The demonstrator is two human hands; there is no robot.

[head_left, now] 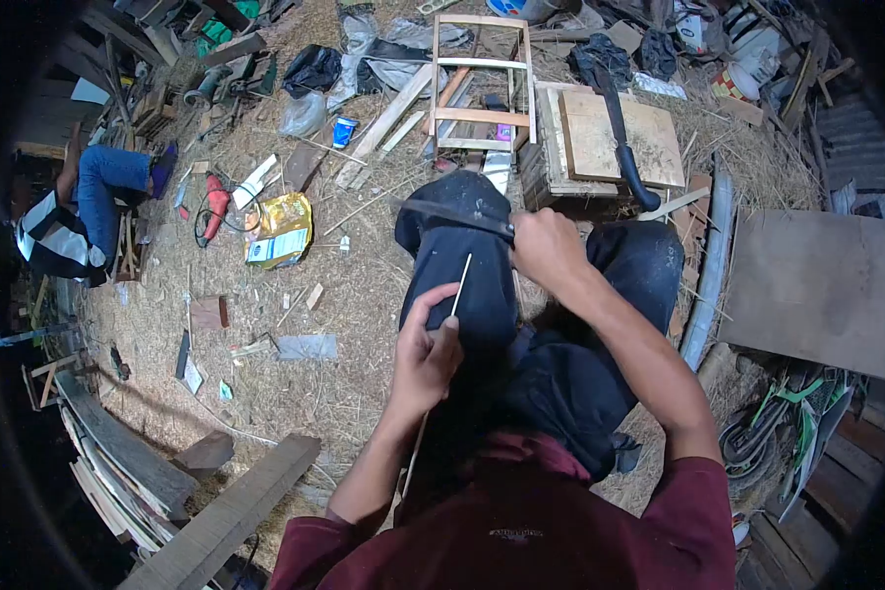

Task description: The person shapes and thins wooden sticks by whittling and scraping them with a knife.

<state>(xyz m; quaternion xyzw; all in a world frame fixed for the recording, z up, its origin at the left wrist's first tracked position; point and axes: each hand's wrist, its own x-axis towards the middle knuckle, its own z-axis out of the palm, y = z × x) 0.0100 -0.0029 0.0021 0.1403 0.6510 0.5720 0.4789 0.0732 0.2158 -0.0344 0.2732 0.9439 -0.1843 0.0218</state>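
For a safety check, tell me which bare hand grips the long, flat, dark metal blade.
The bare right hand, closed around one end of the dark metal blade; the bare left hand instead holds a thin, pale, straight stick.

Gap between hands [428, 349] [549, 246], leg [484, 300] beneath

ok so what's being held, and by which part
Right hand: a knife, gripped by its handle. Left hand: a thin stick, pinched near its far end.

We see a rough workshop: wood shavings [295, 403], loose planks [387, 128], a slatted wooden frame [482, 64], and apparently a red drill [216, 194].
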